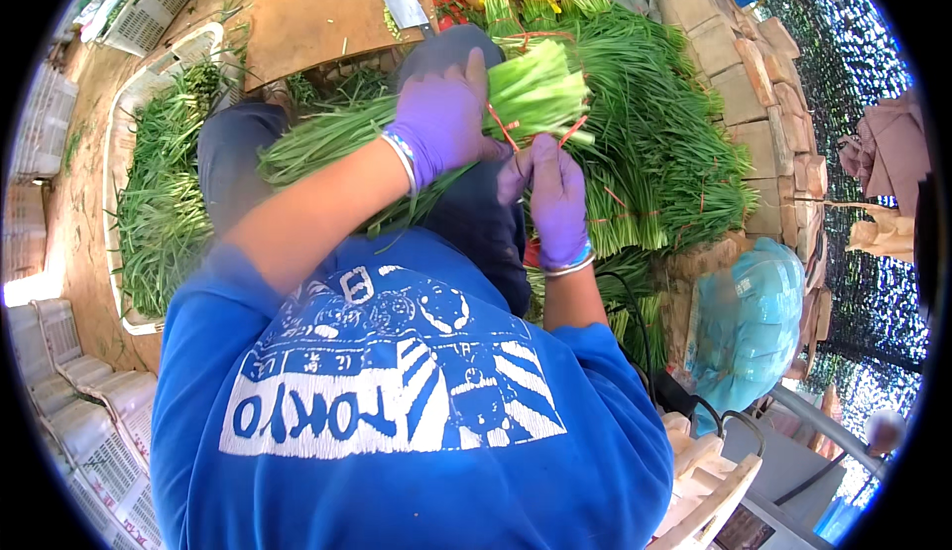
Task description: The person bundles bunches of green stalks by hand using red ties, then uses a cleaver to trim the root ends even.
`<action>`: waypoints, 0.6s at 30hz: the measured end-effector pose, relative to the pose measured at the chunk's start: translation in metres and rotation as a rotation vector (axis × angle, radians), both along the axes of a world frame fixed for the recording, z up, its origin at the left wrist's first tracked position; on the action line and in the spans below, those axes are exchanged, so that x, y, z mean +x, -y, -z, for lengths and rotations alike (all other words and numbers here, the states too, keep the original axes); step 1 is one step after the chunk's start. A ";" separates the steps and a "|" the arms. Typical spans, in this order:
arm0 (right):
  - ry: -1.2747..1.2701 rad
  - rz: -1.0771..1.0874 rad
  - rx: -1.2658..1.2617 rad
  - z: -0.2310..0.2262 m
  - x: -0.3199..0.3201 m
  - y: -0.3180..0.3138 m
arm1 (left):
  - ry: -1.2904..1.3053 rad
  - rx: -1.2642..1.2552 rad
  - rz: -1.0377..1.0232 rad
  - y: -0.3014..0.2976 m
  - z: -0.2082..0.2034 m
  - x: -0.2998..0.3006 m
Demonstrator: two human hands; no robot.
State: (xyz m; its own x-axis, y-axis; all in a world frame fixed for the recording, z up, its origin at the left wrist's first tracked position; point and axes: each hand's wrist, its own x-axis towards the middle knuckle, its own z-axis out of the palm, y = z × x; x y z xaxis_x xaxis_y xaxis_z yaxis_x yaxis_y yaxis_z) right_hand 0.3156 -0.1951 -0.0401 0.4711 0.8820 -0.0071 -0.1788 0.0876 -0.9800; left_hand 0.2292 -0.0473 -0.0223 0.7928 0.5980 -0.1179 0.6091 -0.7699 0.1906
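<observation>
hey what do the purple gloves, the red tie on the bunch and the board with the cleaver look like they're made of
Gloves on the left hand and right hand: thin, matte purple, skin-tight and creased, probably nitrile or latex.
Red tie around the bunch of green chives: thin and strand-like, likely a rubber band or plastic string; can't tell which.
Board: flat, brown, dull, seemingly wood.
Cleaver: grey, dully shiny blade, likely steel.

Purple gloves on both hands: left (443, 114), right (557, 198). Bangles at wrists. Blue tee, white print. Dark blue trousers.
</observation>
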 end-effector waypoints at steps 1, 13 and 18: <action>0.086 0.021 -0.031 0.001 -0.006 0.003 | -0.002 0.061 0.040 0.007 0.002 0.002; -0.081 0.150 0.116 -0.022 -0.019 -0.018 | 0.032 0.339 0.020 0.028 0.043 0.024; 0.025 0.030 0.042 -0.025 -0.013 -0.021 | 0.077 0.238 0.094 0.010 0.038 0.017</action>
State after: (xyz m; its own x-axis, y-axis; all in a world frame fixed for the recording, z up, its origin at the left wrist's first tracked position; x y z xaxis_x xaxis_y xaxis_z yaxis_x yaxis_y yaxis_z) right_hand 0.3029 -0.1739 -0.0148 0.4970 0.8667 0.0416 -0.1508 0.1335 -0.9795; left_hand 0.2459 -0.0575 -0.0607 0.8473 0.5251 0.0798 0.5236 -0.8510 0.0407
